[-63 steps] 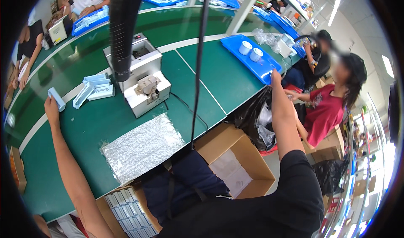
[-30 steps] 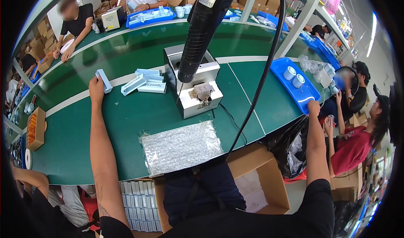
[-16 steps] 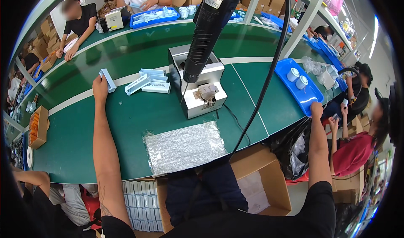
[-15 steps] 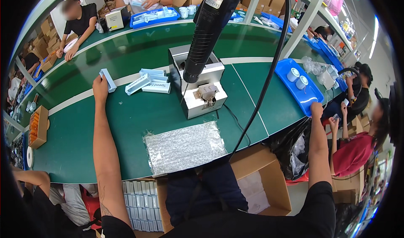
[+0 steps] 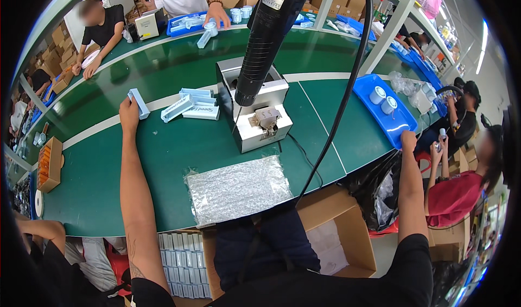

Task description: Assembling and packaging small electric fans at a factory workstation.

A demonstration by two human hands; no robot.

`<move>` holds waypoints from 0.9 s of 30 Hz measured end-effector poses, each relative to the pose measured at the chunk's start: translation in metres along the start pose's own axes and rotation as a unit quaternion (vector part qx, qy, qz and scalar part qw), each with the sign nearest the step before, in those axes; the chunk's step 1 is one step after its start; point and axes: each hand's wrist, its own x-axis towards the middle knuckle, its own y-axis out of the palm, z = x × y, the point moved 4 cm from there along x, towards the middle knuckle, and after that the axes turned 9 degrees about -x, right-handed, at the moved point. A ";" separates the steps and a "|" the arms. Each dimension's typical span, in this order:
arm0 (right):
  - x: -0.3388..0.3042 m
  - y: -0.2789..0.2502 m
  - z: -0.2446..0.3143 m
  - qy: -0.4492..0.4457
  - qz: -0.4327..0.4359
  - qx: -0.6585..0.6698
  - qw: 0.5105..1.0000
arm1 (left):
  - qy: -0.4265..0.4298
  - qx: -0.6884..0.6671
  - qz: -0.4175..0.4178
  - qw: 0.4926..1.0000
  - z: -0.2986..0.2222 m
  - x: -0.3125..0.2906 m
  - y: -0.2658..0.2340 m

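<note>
My left hand [image 5: 129,112] is closed around one end of a light blue plastic housing [image 5: 140,104], a long hollow piece resting on the green table. Just right of it, several matching housings [image 5: 201,113] lie in a loose pile. At the right, my right hand [image 5: 408,140] grips the near edge of a blue tray [image 5: 399,125]. Two white round parts, one farther [image 5: 377,95] and one nearer [image 5: 389,106], stand in that tray. Between my hands hangs a black electric screwdriver [image 5: 259,52], its bit pointing down in front of a white-and-black boxy machine [image 5: 248,143].
A silvery bubble-wrap sheet [image 5: 239,190] lies at the table's near edge. Below are a carton of stacked housings [image 5: 184,263] and an open carton [image 5: 353,242]. A black cable [image 5: 341,117] crosses right of the machine. A metal post [image 5: 386,33] rises behind the tray. Co-workers sit around.
Across the table, a co-worker's hand has reached forward with a light blue and white part over the green surface. At the right, another co-worker's hands have shifted. My own hands stay put.
</note>
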 end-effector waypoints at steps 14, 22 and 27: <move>0.011 0.008 -0.006 0.002 0.018 0.009 1.000 | 0.007 0.025 0.003 1.000 0.011 0.011 -0.003; 0.011 0.007 -0.009 0.026 0.019 0.015 0.999 | 0.017 0.020 -0.003 1.000 0.009 0.008 0.003; 0.020 0.022 -0.014 -0.005 -0.015 -0.078 0.997 | 0.042 0.054 0.004 0.998 0.059 0.011 0.016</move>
